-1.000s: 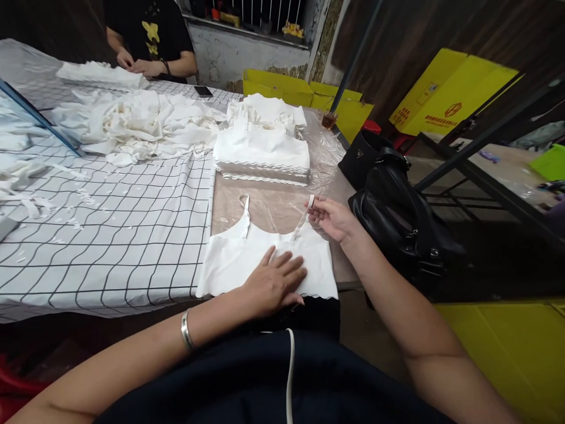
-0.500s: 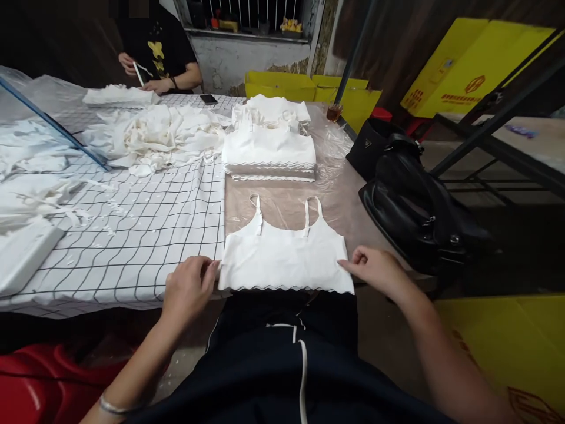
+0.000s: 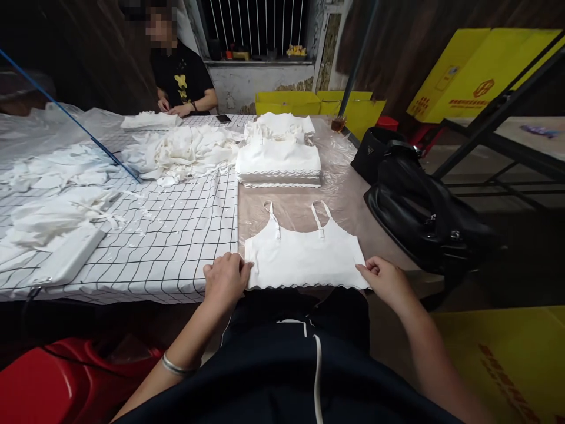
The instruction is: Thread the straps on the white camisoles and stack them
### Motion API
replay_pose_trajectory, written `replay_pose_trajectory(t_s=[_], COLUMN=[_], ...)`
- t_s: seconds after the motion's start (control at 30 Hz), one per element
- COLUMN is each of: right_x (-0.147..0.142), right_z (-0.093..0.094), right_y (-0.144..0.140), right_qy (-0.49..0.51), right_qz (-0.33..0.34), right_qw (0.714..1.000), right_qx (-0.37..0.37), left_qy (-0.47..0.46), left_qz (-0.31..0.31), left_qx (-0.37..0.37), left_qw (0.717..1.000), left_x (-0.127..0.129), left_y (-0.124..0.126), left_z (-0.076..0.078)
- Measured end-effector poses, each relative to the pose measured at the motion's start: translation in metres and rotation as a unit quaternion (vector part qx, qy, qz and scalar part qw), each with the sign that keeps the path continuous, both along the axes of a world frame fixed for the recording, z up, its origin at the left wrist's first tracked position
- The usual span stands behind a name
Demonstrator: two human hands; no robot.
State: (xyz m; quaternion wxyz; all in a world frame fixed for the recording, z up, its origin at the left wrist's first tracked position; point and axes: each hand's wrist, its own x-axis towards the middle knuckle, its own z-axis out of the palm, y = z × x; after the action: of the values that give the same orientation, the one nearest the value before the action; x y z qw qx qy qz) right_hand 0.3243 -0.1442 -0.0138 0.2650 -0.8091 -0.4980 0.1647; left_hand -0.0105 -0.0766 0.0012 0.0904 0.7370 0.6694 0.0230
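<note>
A white strappy camisole top (image 3: 304, 259) lies flat at the table's front edge, its two thin straps pointing away from me and its wavy hem toward me. My left hand (image 3: 227, 277) pinches its left side edge between thumb and curled fingers. At the opposite side edge, my right hand (image 3: 385, 281) is closed the same way, thumb on the fabric near the lower corner. Just beyond lies a neat stack of similar white tops (image 3: 278, 156), with wavy hems facing me.
Loose white garments (image 3: 185, 150) are heaped on the checked cloth (image 3: 185, 229) to the left, near a white box-like object (image 3: 73, 259). Black bags (image 3: 419, 200) sit at the right edge. A glass of brown liquid (image 3: 338, 122) stands farther back. A co-worker (image 3: 183, 82) sits across the table.
The view has tilted up and turned left, so everything sits farther right in it. My hands stay at the top's side edges. The co-worker's hands have come lower and closer together.
</note>
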Motion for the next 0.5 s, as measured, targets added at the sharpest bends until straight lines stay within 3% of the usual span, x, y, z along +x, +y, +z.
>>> replay_pose_trajectory(t_s=[0.2,0.3,0.43,0.5], right_x=[-0.004,-0.003,-0.001,-0.001], right_z=[0.0,-0.004,-0.011,-0.012], right_y=[-0.001,-0.003,-0.007,-0.007], right_qy=[0.051,0.046,0.074,0.117], right_qz=[-0.04,-0.024,0.004,0.003], right_qw=[0.997,0.998,0.996,0.991], right_qx=[0.044,0.027,0.043,0.068], left_qy=[0.047,0.042,-0.022,-0.105], left_qz=[-0.017,-0.027,-0.045,-0.018], left_qx=[0.059,0.037,0.023,0.02], left_qw=[0.997,0.998,0.999,0.994], left_x=[0.011,0.011,0.009,0.007], left_y=[-0.004,-0.007,-0.003,0.0], left_z=[-0.004,-0.004,-0.003,-0.003])
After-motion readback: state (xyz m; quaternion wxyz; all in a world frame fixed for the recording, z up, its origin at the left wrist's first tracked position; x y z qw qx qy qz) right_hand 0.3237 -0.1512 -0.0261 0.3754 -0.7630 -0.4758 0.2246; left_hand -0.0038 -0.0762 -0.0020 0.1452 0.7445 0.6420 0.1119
